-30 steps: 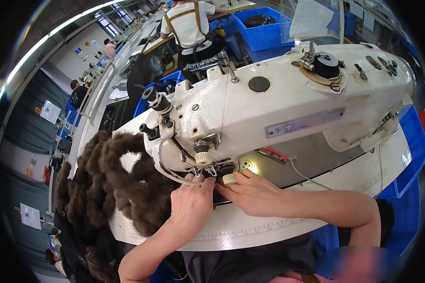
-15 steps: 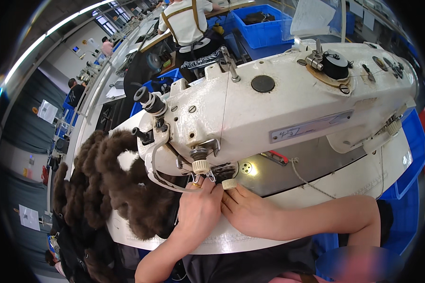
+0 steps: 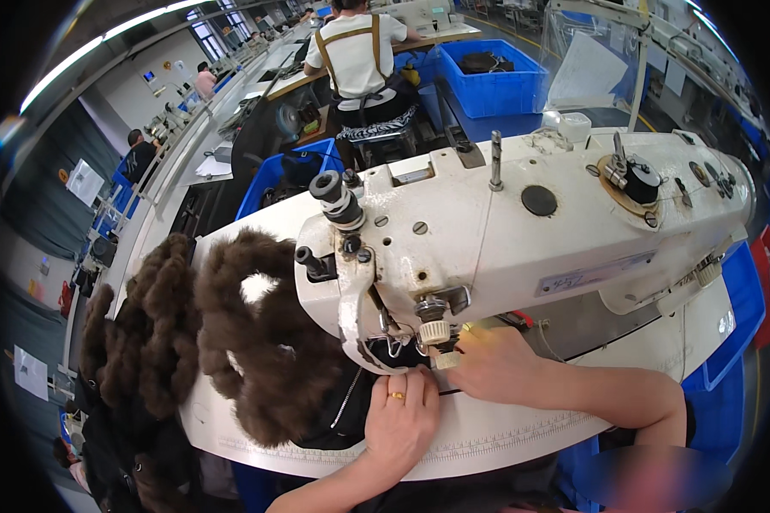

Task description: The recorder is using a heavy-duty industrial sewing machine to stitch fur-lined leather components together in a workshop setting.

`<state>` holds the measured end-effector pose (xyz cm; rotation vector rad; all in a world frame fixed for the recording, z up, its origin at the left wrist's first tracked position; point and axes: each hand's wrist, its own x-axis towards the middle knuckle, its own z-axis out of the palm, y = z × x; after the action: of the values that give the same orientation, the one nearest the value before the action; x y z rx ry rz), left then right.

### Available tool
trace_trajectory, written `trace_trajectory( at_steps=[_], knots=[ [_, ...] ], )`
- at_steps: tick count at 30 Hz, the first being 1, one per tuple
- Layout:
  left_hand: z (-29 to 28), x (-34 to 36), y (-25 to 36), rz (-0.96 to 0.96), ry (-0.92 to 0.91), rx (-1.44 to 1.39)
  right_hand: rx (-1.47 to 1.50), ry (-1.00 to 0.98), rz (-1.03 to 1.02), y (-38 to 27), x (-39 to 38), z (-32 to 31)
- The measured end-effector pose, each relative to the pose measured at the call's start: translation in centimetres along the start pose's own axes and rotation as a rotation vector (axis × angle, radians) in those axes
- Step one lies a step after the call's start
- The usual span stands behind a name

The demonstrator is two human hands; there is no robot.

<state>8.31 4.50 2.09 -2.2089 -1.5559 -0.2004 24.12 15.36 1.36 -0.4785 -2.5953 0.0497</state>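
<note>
A white sewing machine (image 3: 505,231) stretches across the bench in front of me. My left hand (image 3: 406,421), with a ring on one finger, lies with its fingers flat on black fabric (image 3: 364,400) just before the machine's head. A metal zipper (image 3: 346,398) runs along that fabric, left of the hand. Brown fur trim (image 3: 269,389) is bunched beside it in loops. My right hand (image 3: 498,366) reaches in behind the needle end; its fingertips are hidden by the machine's knobs. Close to its wrist shows a small red-handled tool (image 3: 522,318), partly covered.
More fur-trimmed black pieces (image 3: 158,333) hang over the bench's left side. Blue bins (image 3: 496,94) stand behind the machine, and another blue bin (image 3: 749,299) is at the right. A person in a white shirt (image 3: 355,56) sits ahead. A cord (image 3: 546,344) lies by the machine bed.
The hands were side by side at the needle; now the left has drawn nearer to me and the right has gone behind the head. The view has shifted, and more zipper shows.
</note>
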Motion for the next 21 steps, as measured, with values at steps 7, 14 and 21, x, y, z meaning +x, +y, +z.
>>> trace_trajectory(
  at_steps=[7,14,21],
  knots=[
    [0.2,-0.7,0.3,-0.026,0.002,-0.032,0.023,0.001,-0.056,0.0,-0.8,1.4],
    [0.4,0.0,-0.3,0.043,0.026,-0.027,0.01,-0.033,-0.042,0.4,-0.7,1.4],
    [1.3,1.0,-1.1,0.077,0.085,0.04,0.035,-0.012,0.048,0.7,-0.6,2.1]
  ],
)
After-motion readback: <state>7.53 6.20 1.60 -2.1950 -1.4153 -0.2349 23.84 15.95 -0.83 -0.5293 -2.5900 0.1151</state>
